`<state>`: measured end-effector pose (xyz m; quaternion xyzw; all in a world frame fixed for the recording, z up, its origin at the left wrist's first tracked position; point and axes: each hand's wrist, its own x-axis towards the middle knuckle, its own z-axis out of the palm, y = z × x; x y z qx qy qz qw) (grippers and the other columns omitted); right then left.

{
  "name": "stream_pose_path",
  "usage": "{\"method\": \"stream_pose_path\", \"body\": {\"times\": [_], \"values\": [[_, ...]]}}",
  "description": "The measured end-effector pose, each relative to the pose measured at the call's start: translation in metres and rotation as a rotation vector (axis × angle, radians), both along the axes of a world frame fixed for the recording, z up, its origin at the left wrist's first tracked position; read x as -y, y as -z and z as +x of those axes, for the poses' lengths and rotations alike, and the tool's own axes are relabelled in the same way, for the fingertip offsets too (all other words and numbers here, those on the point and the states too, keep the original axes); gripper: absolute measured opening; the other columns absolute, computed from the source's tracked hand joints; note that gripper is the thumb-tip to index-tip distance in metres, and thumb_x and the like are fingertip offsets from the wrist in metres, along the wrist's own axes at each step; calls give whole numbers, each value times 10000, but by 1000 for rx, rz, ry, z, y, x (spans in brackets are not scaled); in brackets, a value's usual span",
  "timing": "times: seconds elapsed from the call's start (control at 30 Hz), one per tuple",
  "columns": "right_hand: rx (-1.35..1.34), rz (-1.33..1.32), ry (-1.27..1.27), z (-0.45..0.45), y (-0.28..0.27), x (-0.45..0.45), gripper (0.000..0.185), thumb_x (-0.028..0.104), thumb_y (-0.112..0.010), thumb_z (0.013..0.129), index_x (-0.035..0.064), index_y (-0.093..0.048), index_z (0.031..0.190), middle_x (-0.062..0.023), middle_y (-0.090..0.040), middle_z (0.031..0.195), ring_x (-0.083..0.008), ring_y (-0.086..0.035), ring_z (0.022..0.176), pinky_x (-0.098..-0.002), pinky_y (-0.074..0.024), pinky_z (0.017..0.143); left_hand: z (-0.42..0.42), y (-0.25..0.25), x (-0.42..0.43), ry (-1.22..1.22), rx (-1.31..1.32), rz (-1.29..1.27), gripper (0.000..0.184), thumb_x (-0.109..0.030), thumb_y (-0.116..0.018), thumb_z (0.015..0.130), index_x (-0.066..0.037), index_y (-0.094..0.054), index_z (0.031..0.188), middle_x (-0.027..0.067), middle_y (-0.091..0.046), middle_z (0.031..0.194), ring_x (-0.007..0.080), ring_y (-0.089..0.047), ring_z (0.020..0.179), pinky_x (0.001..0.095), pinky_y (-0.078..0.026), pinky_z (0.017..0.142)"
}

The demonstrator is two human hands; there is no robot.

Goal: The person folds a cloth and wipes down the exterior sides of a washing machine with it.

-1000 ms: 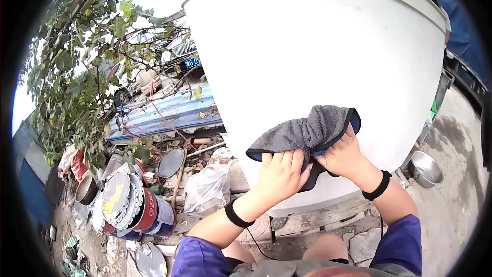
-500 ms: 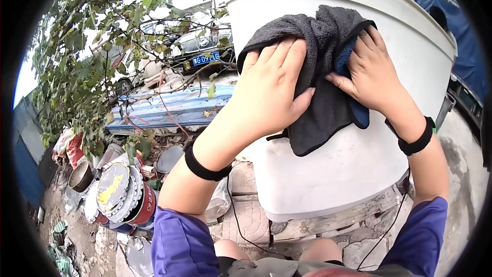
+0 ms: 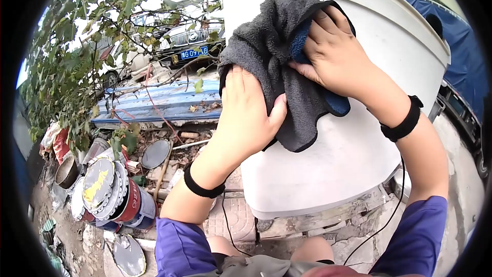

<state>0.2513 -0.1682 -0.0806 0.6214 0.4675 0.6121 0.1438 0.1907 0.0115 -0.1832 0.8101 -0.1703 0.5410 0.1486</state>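
A dark grey towel (image 3: 277, 36) with a black edge and a blue underside is bunched against the side of a large white plastic tub (image 3: 318, 179). My left hand (image 3: 246, 110) grips the towel's left part, its fingertips tucked under the fold and its thumb on the lower part. Higher up and to the right, my right hand (image 3: 335, 56) holds the other side, with fingers under the black edge and thumb against the blue side. The towel hides the tub wall behind it.
Stacked paint buckets (image 3: 136, 202) stand at the lower left near a metal bowl (image 3: 66, 172) and loose lids. Leafy branches (image 3: 77, 61) hang on the left, before a parked car (image 3: 192, 38). Broken paving lies under the tub. A truck with a blue tarp (image 3: 456, 41) stands at right.
Both hands and the towel have shifted left across the tub wall. My right hand has also moved up a little and my left hand slightly down. The towel's lower end is turned differently.
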Motion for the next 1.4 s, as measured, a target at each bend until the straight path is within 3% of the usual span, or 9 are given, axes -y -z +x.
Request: {"method": "stream_pose_path", "body": {"times": [0.2,0.3,0.5,0.87,0.9,1.03,1.17,1.3,1.4], "values": [[245,243,-44,19,6,36,428,494,-641,759,89,-697,887,-56,-593,1077,-235,-487,1176,-439,-258,1086,-5,-38,27,-169,99,206,679,-250,-655,800,212,-370,1208,391,-399,1257,504,-406,1167,509,-349,999],[89,411,333,11,-1,58,572,562,-571,825,6,-706,816,-158,-598,1048,-318,-494,1136,-476,-263,1081,2,-58,25,-151,299,191,581,-223,-666,765,133,-454,1172,291,-461,1213,415,-479,1106,467,-436,862],[136,210,189,19,-19,52,611,527,-507,890,-47,-697,801,-218,-603,1052,-382,-478,1160,-478,-252,1109,2,-62,17,-23,284,114,477,-170,-656,766,127,-466,1088,288,-484,1118,420,-498,1038,460,-444,884],[275,-69,237,5,-52,-31,499,370,-562,902,-67,-555,1143,-234,-535,1231,-394,-413,1247,-447,-280,1083,11,-21,-72,409,-79,-272,379,-180,-575,833,65,-520,1116,230,-600,1014,328,-593,951,382,-468,858],[217,-42,334,-1,-46,-52,692,487,-541,851,-25,-495,1314,-263,-342,1444,-403,-212,1395,-506,-77,1165,9,-16,-82,381,-261,-359,362,-178,-577,853,36,-546,1143,177,-637,974,247,-617,900,329,-475,843],[94,-220,298,-30,1,-110,513,377,-571,856,-61,-570,1124,-230,-537,1218,-369,-429,1227,-456,-266,1082,20,32,-102,593,-531,-621,339,-85,-513,849,30,-558,1164,35,-639,921,83,-561,793,262,-477,716],[-95,-368,296,-28,87,-121,487,306,-608,816,-18,-564,1177,-138,-549,1248,-264,-433,1264,-402,-248,1137,11,105,-101,373,-768,-582,347,-129,-524,842,49,-552,1139,79,-639,937,141,-563,832,287,-472,754],[-294,-635,445,-39,194,-113,618,395,-564,819,-25,-517,1270,-148,-487,1349,-285,-366,1322,-413,-176,1158,18,219,-75,673,-660,-1024,382,-171,-494,906,29,-514,1231,113,-601,1174,184,-538,1084,297,-402,969],[-380,-732,207,-37,272,-104,432,207,-510,806,-29,-572,1163,-157,-555,1243,-287,-468,1231,-406,-291,1107,14,330,-31,535,-562,-1211,384,-190,-451,941,14,-501,1264,134,-568,1259,213,-505,1197,329,-379,1017]]}}
